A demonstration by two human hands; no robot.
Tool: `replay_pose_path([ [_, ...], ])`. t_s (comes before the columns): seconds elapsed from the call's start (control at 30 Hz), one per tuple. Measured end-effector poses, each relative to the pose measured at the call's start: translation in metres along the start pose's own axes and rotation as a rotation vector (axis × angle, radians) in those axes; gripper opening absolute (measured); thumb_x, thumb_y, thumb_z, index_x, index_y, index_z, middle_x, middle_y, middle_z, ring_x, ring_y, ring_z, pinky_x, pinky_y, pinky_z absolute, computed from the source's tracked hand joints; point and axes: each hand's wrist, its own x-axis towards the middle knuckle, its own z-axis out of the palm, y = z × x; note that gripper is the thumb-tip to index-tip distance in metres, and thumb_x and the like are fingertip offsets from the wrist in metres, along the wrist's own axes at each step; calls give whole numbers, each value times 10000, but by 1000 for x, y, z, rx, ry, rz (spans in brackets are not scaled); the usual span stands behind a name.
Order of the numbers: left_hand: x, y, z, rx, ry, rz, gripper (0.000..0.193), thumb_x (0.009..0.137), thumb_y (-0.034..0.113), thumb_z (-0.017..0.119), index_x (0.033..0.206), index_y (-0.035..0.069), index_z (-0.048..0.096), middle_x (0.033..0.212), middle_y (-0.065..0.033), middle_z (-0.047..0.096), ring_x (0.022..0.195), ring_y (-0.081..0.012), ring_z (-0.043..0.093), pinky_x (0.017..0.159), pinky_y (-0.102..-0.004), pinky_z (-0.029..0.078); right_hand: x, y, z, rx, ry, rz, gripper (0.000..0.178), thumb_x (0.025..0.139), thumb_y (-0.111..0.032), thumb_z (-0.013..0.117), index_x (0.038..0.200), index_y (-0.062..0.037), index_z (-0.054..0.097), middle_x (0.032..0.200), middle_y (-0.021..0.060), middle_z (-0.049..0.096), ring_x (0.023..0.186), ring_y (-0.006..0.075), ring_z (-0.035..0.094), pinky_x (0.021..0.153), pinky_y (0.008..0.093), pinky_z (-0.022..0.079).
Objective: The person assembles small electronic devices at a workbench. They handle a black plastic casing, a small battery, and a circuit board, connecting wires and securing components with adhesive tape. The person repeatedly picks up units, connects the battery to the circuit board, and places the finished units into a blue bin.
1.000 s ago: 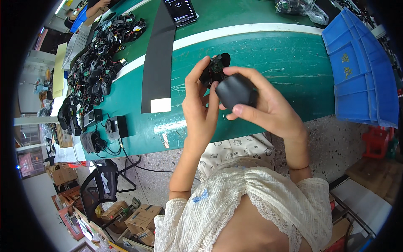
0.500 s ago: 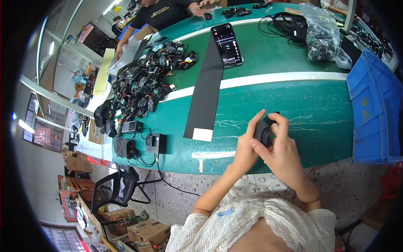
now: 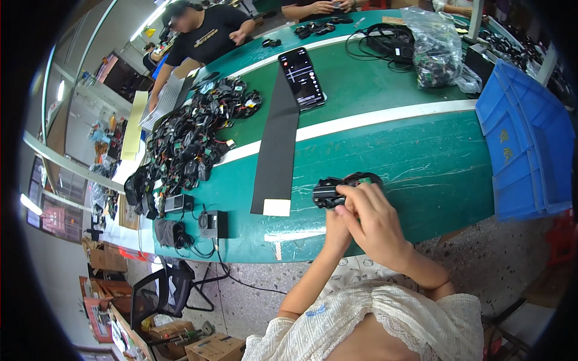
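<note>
Green table [image 3: 433,150]: scratched top, white stripe across. Blue bin [image 3: 524,144]: at the table's right. Heap of black devices [image 3: 192,138]: left side. Black strip [image 3: 274,156]: between heap and hands. Right hand [image 3: 374,221]: thumb and fingers closed on a black device. Left hand [image 3: 337,227]: mostly hidden beneath; grip cannot be told. Black device [image 3: 328,194]: over the table's near part; upright a moment ago, now sideways, apparently giving the fingers access to its parts. Green piece [image 3: 365,180]: on its right portion.
</note>
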Motion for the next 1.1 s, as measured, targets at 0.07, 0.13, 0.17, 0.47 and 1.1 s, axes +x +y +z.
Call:
replay_pose_path([
  [0.07, 10, 3, -3, -234, 50, -97, 231, 913, 166, 518, 1083, 10, 531, 1004, -79, 587, 849, -133, 597, 712, -278, 520, -2, 8, -3, -111, 180, -13, 397, 796, -206, 628, 1091, 31, 508, 973, 155, 515, 928, 311, 502, 773, 388, 438],
  [0.13, 9, 14, -3, -143, 114, -86, 251, 916, 213, 516, 1090, 33, 501, 1023, -58, 558, 849, -128, 591, 665, -277, 537, -3, 18, -2, -116, 189, 31, 457, 799, -229, 637, 1143, 23, 471, 1022, 155, 493, 968, 314, 472, 814, 389, 410],
  [0.17, 9, 12, -4, -144, 118, -67, 254, 915, 217, 521, 1092, 36, 501, 1020, -53, 558, 865, -121, 583, 691, -274, 522, -4, 26, 2, -81, 171, 42, 465, 803, -231, 636, 1153, 19, 461, 1030, 155, 492, 966, 312, 477, 814, 388, 412],
  [0.47, 4, 1, 16, -25, 254, 89, 287, 914, 222, 530, 1112, 14, 540, 1067, -58, 571, 998, -123, 507, 884, -283, 387, -6, 62, 32, 816, 46, 429, 286, 901, -161, 528, 1109, 8, 430, 964, 118, 526, 628, 127, 567, 548, 264, 450],
  [1.1, -14, 69, -62, 512, -155, 262, 273, 902, 110, 469, 1148, -8, 476, 1123, -142, 557, 1058, -219, 544, 912, -339, 422, 8, 40, -21, 154, -201, 36, 198, 866, -207, 552, 891, -14, 519, 722, 151, 596, 659, 319, 605, 567, 389, 455],
])
